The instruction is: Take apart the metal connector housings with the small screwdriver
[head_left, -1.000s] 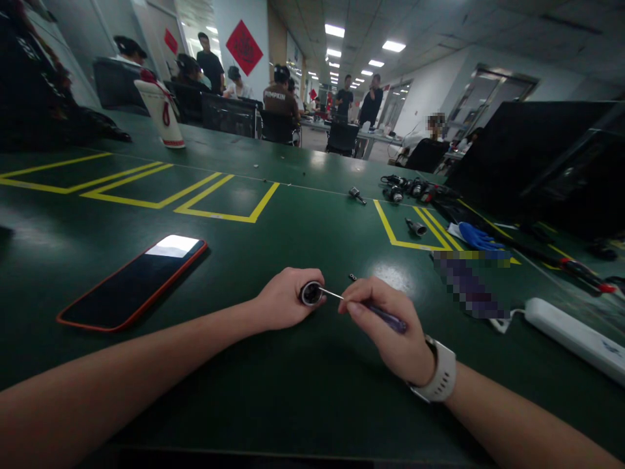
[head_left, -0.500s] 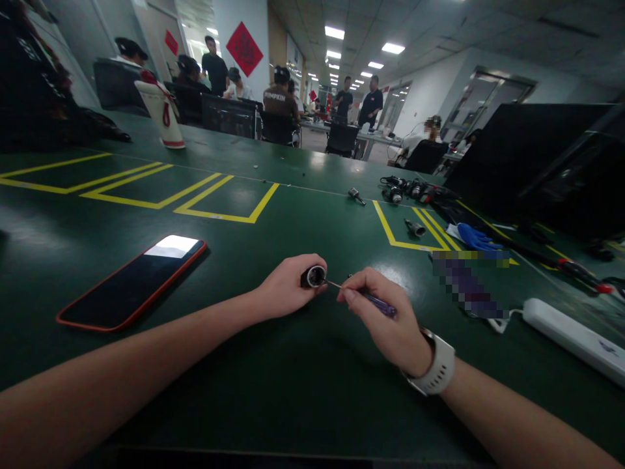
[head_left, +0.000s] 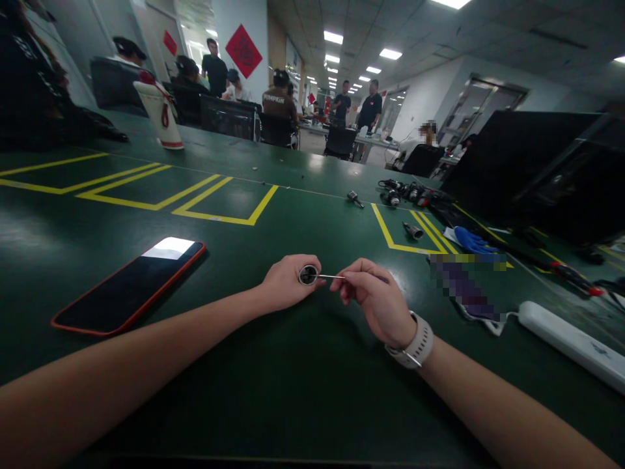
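Observation:
My left hand (head_left: 288, 284) is closed around a small round connector (head_left: 308, 275) with a metal rim and a dark inside, its open end turned up toward me. In my right hand (head_left: 374, 296) is a screwdriver (head_left: 332, 277), pinched between thumb and fingers. The thin shaft points left and its tip is at the connector's rim; whether it reaches inside I cannot tell. My fingers cover most of the handle. Both hands are just above the green table (head_left: 293, 391).
Left lies a phone (head_left: 131, 286) in an orange case. To the right are a metal connector part (head_left: 413, 230), another small connector (head_left: 355, 199), blue gloves (head_left: 473, 241), a blurred-out phone-like object (head_left: 463, 286) and a white power strip (head_left: 571, 342). A white cup-like container (head_left: 161, 114) stands far left.
My right hand has shifted left and slightly up, and the screwdriver now lies nearly level. The connector has turned so its opening faces me more.

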Motion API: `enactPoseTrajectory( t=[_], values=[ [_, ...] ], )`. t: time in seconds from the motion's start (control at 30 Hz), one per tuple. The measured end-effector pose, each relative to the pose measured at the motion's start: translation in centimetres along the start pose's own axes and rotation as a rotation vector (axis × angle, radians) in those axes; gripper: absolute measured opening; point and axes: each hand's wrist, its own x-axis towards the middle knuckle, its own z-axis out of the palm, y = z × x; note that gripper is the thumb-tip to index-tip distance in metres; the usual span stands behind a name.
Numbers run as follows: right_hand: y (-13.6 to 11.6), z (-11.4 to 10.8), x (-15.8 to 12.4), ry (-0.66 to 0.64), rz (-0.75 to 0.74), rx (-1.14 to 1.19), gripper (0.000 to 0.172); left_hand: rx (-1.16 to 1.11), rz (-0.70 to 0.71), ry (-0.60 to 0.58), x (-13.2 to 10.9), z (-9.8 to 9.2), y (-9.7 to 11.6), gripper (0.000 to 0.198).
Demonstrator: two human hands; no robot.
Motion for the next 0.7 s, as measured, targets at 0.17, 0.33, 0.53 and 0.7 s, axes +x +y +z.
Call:
enactPoseTrajectory(
  t=[0.17, 0.33, 0.53, 0.7],
  values=[
    [-0.4, 0.1, -0.6, -0.022, -0.182, -0.246, 0.008, 0.094, -0.058, -0.003, -0.2, -0.1, 0.5, 0.012],
    [-1.0, 0.2, -1.2, -0.101, -0.277, -0.616, 0.011, 0.224, 0.012, -0.060, -0.4, -0.2, 1.1, 0.008],
    [-0.4, 0.0, -0.6, -0.085, -0.118, -0.329, 0.008, 0.238, -0.005, -0.064, -0.4, -0.3, 1.0, 0.011],
    [-0.5, -0.2, -0.9, -0.135, -0.241, -0.509, 0.009, 0.269, 0.021, -0.091, -0.5, -0.4, 1.0, 0.013]
  ],
)
